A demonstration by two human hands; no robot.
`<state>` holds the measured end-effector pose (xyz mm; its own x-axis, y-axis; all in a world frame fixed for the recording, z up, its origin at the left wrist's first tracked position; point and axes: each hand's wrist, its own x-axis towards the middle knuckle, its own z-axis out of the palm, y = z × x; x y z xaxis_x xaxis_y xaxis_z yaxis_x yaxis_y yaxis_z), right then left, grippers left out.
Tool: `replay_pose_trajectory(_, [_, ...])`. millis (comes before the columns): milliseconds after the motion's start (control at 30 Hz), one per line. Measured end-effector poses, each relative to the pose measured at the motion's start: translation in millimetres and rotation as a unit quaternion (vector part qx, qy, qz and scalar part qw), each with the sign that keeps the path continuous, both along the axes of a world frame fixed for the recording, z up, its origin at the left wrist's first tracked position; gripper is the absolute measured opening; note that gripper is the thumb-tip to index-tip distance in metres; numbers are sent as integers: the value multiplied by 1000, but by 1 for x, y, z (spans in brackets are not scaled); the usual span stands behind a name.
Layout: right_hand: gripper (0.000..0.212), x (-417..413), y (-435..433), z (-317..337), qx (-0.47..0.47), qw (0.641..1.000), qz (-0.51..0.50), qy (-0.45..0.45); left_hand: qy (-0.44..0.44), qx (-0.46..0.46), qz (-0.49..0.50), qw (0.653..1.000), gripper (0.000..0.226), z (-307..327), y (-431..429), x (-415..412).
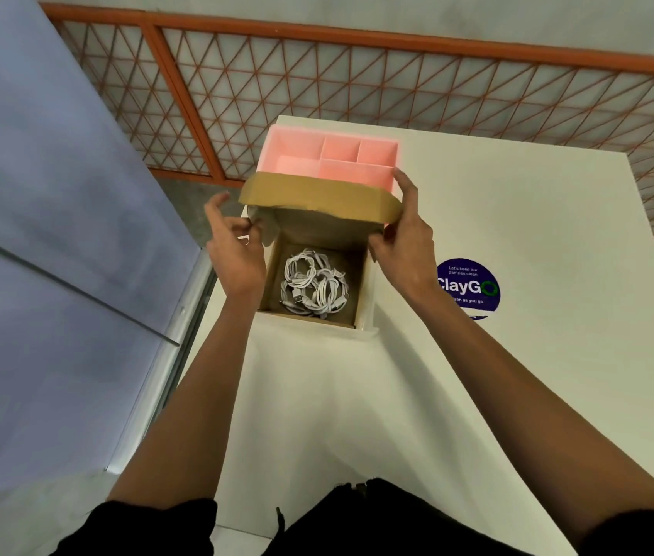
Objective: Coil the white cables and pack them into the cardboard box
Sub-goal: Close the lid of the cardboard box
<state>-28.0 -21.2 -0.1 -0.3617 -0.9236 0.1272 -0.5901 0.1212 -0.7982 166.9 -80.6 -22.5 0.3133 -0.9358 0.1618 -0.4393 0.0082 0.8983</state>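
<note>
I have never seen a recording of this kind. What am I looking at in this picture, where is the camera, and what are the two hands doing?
There is no machine here. A person wears a wide-angle camera on the head, so this single picture looks forward and down along both bare arms.

On the white table stands an open cardboard box. Coiled white cables lie on its bottom. The right hand holds the right end of the box's lid flap between fingers and thumb. The left hand is at the flap's left end, but I cannot tell whether it grips the flap.

Behind the box is a pink tray divided into compartments. To the right of the box, a round blue sticker is on the table.
</note>
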Motion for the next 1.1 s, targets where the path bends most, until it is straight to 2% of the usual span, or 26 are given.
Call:
replay_pose_trajectory(100, [73,-2,10,-7,32,995,58,80,-85,-19,-34,996,52,-2,13,6])
replay_pose_trajectory(200, [56,0,24,-14,74,987,102,103,-157,-19,-63,985,39,-13,28,18])
replay_pose_trajectory(300, [64,3,37,-20,123,976,152,93,-179,12,-84,980,41,-19,45,27])
replay_pose_trajectory(367, [74,3,44,-22,166,963,189,96,-204,68,-114,970,44,-21,50,33])
replay_pose_trajectory(467, [91,2,52,-25,239,939,238,66,-233,174,-216,932,49,-27,51,46])
replay_pose_trajectory(533, [97,4,56,-28,267,929,252,41,-233,268,-302,884,74,-29,49,56])
replay_pose_trajectory(600, [91,6,57,-33,259,936,236,22,-247,339,-356,835,91,-29,43,63])
replay_pose_trajectory(633, [84,7,57,-35,250,942,223,14,-254,350,-368,823,92,-29,39,67])
replay_pose_trajectory(700, [74,10,58,-38,235,949,209,12,-265,339,-375,821,82,-28,34,71])
replay_pose_trajectory(767, [70,12,59,-39,225,953,203,20,-278,309,-374,829,61,-28,31,72])
replay_pose_trajectory(833, [69,16,61,-40,211,956,199,30,-283,277,-378,837,49,-29,32,70])
replay_pose_trajectory(1000, [80,29,66,-46,182,963,192,52,-340,218,-371,836,55,-38,30,64])
replay_pose_trajectory(1100, [74,30,69,-53,159,969,176,63,-351,202,-359,841,55,-41,32,62])
